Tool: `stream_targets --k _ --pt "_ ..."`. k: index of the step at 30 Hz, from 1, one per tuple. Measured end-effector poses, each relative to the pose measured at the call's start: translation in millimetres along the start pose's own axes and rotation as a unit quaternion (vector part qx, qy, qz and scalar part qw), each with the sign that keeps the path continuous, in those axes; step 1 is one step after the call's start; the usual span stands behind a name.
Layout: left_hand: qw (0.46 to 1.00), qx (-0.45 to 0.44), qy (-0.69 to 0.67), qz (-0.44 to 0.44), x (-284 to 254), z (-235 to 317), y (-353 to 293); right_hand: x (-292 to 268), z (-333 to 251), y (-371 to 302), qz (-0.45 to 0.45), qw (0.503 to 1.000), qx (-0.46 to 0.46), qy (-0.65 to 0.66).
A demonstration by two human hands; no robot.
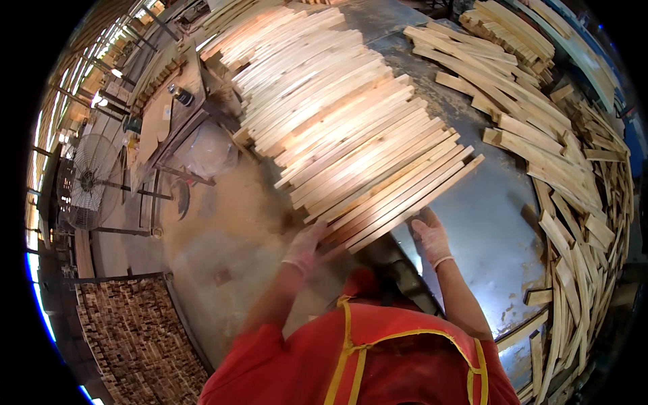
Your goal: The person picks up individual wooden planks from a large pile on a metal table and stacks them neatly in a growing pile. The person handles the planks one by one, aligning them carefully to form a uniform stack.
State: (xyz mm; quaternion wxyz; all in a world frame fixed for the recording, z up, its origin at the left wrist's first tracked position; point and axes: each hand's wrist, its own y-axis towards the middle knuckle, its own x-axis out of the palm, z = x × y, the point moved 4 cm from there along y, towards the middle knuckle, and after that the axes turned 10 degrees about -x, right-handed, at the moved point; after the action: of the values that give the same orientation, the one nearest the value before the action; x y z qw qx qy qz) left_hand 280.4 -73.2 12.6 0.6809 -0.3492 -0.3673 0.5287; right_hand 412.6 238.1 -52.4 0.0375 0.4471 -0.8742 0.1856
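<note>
A long row of pale wooden strips (pixel 364 125) lies side by side on a metal-topped table, running away from me. My left hand (pixel 306 247), in a thin pale glove, is at the left ends of the nearest strips; motion blurs its fingers. Just below the nearest wooden strip (pixel 418 204) is my right hand (pixel 432 237), gloved too, with its thumb apart from the fingers and its fingertips partly dark and hard to make out. Nothing shows in its palm. Some strips stick out past the table's near left edge.
Loose wooden strips (pixel 533 135) are heaped along the table's right side. The bare metal tabletop (pixel 482 223) has sawdust on it. To the left stand a wooden workbench (pixel 158 121) with a can (pixel 180 94), a large fan (pixel 88 177) and a stack of wood blocks (pixel 138 331).
</note>
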Motion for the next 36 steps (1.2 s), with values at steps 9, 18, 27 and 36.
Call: stream_targets --k 9,18,27,36 --pt "0.893 0.203 0.346 -0.206 86.2 87.1 -95.1 63.7 -114.5 85.5 0.122 0.958 0.003 0.26" --pt "0.974 0.086 0.167 0.126 -120.8 34.6 75.7 -2.1 -85.1 14.0 0.251 0.956 -0.118 0.097" --pt "0.972 -0.038 0.111 -0.201 -50.2 83.4 20.2 62.5 4.8 36.6 0.303 0.952 -0.037 0.009" --pt "0.796 0.065 0.53 -0.284 49.0 156.6 2.7 50.8 -15.7 29.5 0.353 0.928 -0.095 0.072"
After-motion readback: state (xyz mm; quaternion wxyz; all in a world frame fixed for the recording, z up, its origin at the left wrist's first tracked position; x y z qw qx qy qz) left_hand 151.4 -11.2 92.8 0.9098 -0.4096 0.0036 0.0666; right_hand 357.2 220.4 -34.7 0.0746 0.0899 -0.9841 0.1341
